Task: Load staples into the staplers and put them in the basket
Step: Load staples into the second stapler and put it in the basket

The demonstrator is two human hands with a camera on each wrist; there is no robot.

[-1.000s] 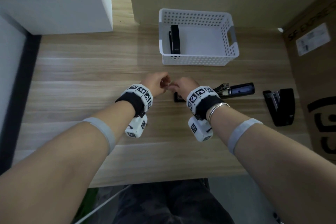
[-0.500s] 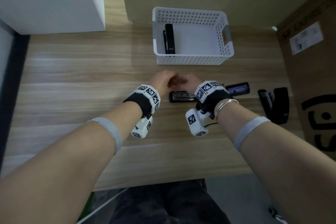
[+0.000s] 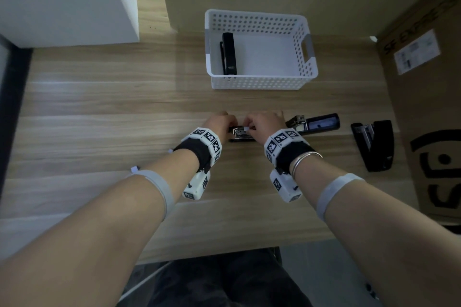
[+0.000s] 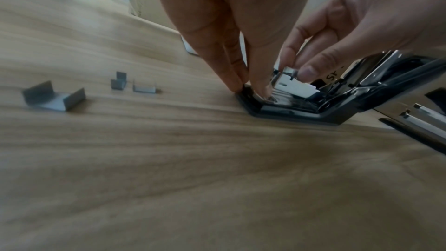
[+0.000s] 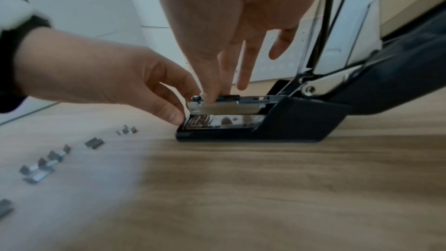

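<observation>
Mid-counter, our left grip [image 3: 219,123] pinches the stapler [image 3: 240,133] at its nose; our right grip [image 3: 265,123] pinches the white pusher [image 4: 293,81]. We judge it stiff and heavy, best held by the base; the staples [image 4: 54,96] look crumbly.

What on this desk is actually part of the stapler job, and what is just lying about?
Part of the job: open stapler gripped by left hand and right hand; staple strips; second stapler; white basket; stapler in basket.
Lying about: cardboard box; white cabinet.

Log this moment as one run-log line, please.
loading open stapler | left hand pinches its front | right hand pinches pale piece over magazine | basket: closed stapler
</observation>
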